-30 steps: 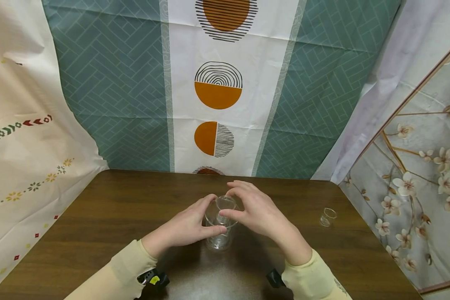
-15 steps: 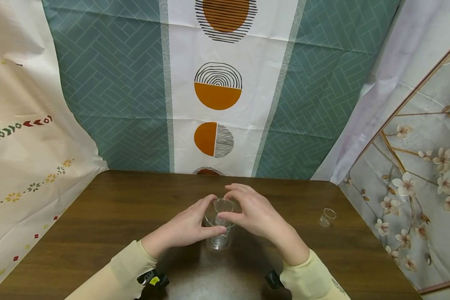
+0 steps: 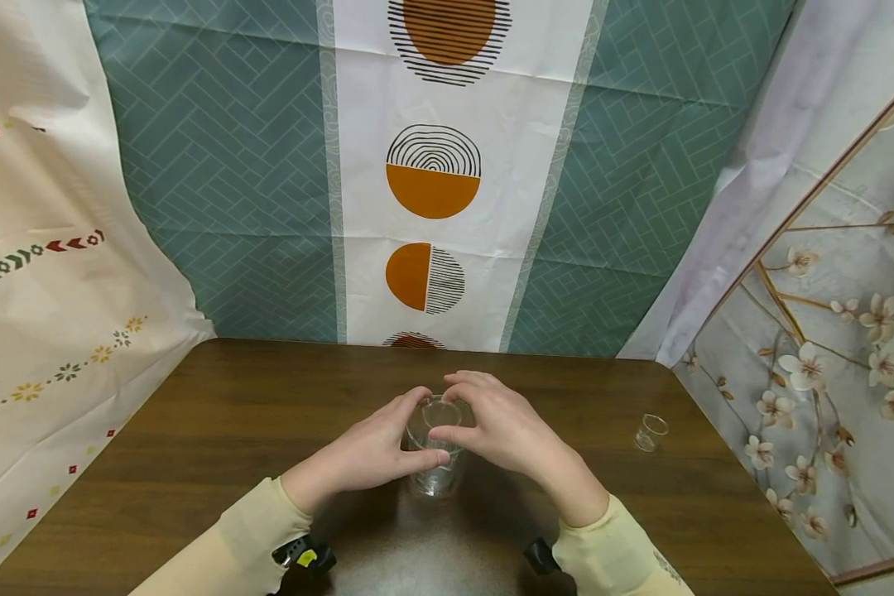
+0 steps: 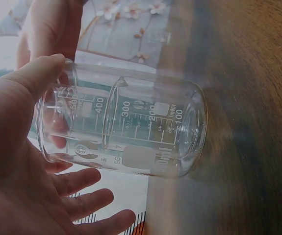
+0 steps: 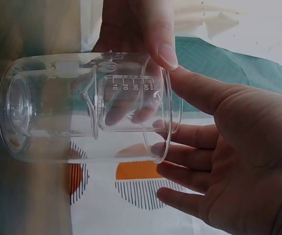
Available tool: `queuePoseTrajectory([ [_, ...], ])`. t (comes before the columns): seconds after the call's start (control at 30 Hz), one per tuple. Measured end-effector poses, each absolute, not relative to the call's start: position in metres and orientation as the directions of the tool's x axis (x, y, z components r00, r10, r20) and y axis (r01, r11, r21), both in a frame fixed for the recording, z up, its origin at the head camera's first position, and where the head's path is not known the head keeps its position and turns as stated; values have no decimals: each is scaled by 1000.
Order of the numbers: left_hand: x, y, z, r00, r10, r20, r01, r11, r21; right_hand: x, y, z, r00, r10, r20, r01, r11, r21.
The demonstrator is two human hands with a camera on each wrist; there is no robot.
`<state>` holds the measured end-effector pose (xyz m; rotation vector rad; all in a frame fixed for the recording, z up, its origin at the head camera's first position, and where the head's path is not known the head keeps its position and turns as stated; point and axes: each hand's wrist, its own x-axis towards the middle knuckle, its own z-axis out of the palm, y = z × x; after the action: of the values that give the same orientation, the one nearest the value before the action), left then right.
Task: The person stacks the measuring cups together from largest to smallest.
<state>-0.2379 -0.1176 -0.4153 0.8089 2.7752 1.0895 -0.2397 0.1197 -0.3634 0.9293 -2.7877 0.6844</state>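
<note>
"Fingers of the right hand [image 3: 502,418]: how are they set?"

"Thumb and forefinger are bent about the small beaker [image 5: 131,90] near its rim, in what is judged a pinch; the others are spread"

"And the left hand [image 3: 358,451]?"

"Its thumb and forefinger are curved round the mouth of the large beaker [image 4: 137,157], which is stood upright on the table [image 3: 268,397]; its remaining fingers are fanned out"

"Which relation is to be minded?"

"The small beaker is held below the right fingertips, long axis upright, most of its body inside the large mouth and just above the rim of a middle beaker [image 5: 57,112]; whether glass is touched there cannot be told. The right hand is judged nearer"

"Can any writing be read?"

"On the large beaker, 100 to 500 and GG are printed; on the small one, 10 to 40. No brand name by the round emblem [image 4: 80,150] can be made out"
</note>
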Motion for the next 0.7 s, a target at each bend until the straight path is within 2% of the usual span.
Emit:
queuePoseTrajectory([
  [0.7,-237,-118,-415,-862,489,133,449,616,648,-245,117,-373,-807,-552,208,-587,715,-381],
])
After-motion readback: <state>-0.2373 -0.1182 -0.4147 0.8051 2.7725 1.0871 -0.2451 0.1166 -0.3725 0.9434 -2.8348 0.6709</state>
